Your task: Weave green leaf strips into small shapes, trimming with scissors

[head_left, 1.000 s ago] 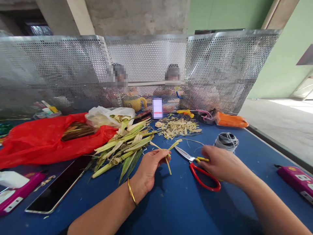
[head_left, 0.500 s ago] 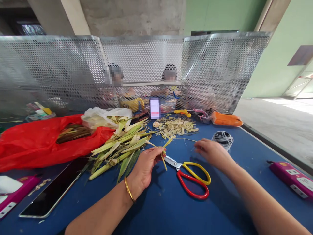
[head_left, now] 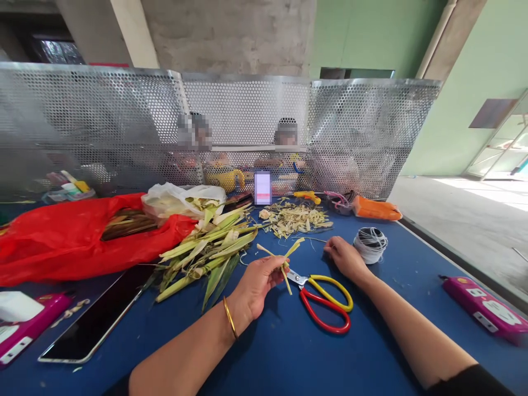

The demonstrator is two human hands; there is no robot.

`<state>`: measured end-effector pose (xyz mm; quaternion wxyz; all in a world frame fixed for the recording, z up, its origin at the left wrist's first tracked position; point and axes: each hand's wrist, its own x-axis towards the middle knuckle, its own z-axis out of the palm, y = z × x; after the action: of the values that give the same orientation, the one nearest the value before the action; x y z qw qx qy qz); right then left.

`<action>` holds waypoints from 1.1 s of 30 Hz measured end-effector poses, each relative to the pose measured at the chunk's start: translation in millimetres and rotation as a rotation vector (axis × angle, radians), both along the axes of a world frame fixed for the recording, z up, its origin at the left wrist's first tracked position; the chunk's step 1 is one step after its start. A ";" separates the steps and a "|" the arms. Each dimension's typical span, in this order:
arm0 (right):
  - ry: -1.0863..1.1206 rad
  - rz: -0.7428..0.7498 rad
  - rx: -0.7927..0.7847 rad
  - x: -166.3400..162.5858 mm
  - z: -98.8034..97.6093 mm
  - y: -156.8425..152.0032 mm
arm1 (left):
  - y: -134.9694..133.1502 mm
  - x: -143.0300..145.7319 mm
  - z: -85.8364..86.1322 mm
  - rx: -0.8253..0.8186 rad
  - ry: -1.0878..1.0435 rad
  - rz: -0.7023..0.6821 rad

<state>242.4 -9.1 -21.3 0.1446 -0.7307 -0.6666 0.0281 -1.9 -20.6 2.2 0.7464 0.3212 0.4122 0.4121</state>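
Observation:
My left hand (head_left: 256,284) is closed in a pinch on a few crossed yellow-green leaf strips (head_left: 284,257), held just above the blue table (head_left: 289,357). A gold bangle sits on that wrist. Red and yellow scissors (head_left: 325,300) lie flat on the table between my hands, touched by neither. My right hand (head_left: 345,256) rests palm down beyond the scissors, fingers curled together at the table beside thin loose strands; what they pinch is too small to make out. A spool of white thread (head_left: 370,244) stands just right of that hand.
A pile of green leaves (head_left: 206,250) spills from a red plastic bag (head_left: 70,236) and a white bag (head_left: 181,198). Leaf trimmings (head_left: 295,217) lie further back. A tablet (head_left: 97,319) and pink cases (head_left: 487,308) lie near the edges. Two people sit behind the perforated metal screen (head_left: 247,121).
My right hand has let go of the scissors, which now lie flat, and has moved forward to the strands by the spool. My left hand keeps holding the leaf strips.

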 end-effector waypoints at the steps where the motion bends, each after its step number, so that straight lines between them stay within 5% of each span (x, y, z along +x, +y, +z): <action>1: 0.002 0.003 0.004 -0.7 1.5 -2.1 | 0.3 0.0 -1.3 -0.009 0.001 -0.004; 7: -0.092 0.089 0.073 -17.8 17.1 -16.3 | 1.6 -0.1 -8.2 -0.021 -0.010 -0.055; 12: -0.186 0.432 0.139 -54.4 27.5 -40.0 | 5.5 -1.6 -4.7 -0.084 -0.037 -0.101; 16: -0.211 0.754 0.216 -83.3 31.1 -64.8 | 12.6 -6.3 -4.0 -0.180 -0.095 -0.280; 20: -0.157 0.891 0.204 -97.8 32.8 -84.3 | 14.7 -10.4 -5.3 -0.340 -0.104 -0.507; 25: -0.221 0.895 0.179 -100.4 25.8 -93.9 | 10.6 -10.9 -3.5 -0.362 -0.155 -0.579; 29: -0.186 0.862 0.177 -92.8 17.5 -103.8 | 13.3 -10.8 -1.5 -0.371 -0.156 -0.469; 31: -0.100 0.729 0.255 -81.9 18.2 -108.2 | 17.2 -11.5 -0.3 -0.370 -0.130 -0.365; 33: -0.056 0.432 0.389 -65.5 25.5 -106.6 | 21.0 -12.5 1.4 -0.354 -0.108 -0.277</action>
<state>176.9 -115.7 4.2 0.2542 -0.5310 -0.8033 -0.0901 -14.3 0.4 3.6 0.8614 0.2163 0.3895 0.2438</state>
